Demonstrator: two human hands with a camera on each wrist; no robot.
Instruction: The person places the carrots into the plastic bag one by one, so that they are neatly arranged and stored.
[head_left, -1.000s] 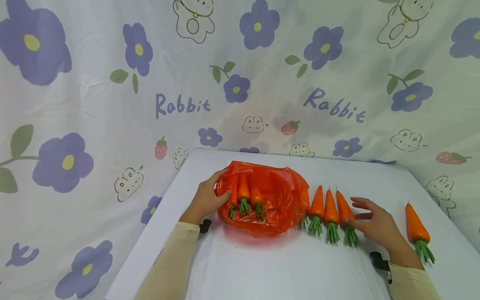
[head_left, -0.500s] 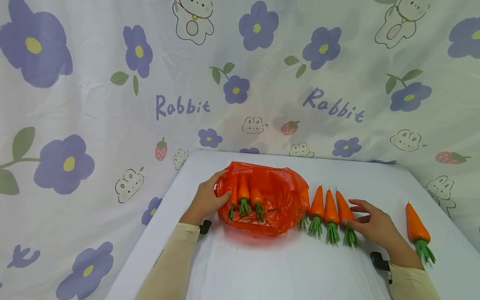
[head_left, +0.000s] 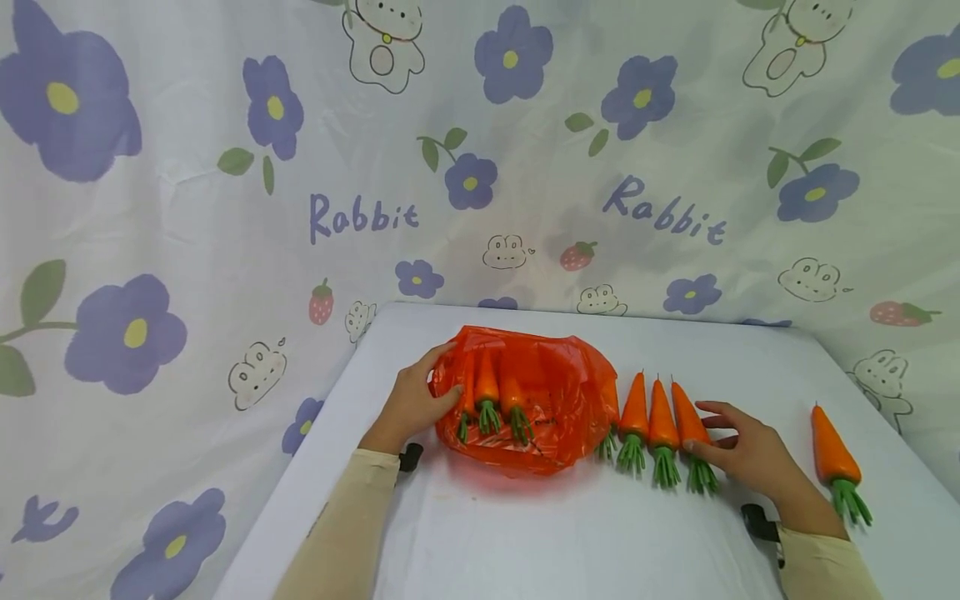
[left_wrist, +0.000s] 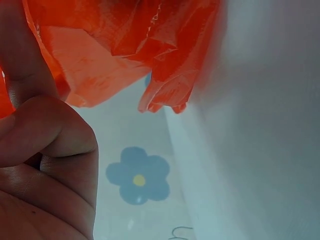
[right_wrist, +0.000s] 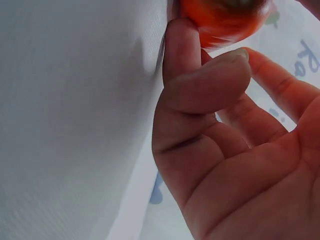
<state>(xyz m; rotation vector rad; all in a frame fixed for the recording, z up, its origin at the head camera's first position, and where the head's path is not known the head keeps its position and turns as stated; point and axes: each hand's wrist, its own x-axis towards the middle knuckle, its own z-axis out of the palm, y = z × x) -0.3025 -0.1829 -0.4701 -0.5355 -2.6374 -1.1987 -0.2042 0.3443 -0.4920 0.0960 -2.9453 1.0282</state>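
My left hand [head_left: 415,398] grips the left rim of a crinkled, see-through red plastic bag [head_left: 558,392], its thumb over the edge. The bag's mouth faces me, and three carrots [head_left: 487,382] with green stem stubs lie inside. Right of the bag several carrots lie in a row, tips away from me. My right hand [head_left: 750,450] rests beside the rightmost carrot [head_left: 688,417] of that row, its thumb touching the carrot and its fingers loosely bent. In the right wrist view a fingertip meets the orange carrot [right_wrist: 225,22]; most of that carrot is out of frame.
A single carrot [head_left: 834,450] lies apart near the right edge of the white table [head_left: 570,542]. One carrot [head_left: 611,408] is partly hidden behind the bag's right side. A curtain [head_left: 540,192] printed with flowers and rabbits hangs behind the table.
My right hand has shifted slightly left against the carrot, its fingers a little lower. The left hand and the bag stay in place. The head view has tilted up slightly.
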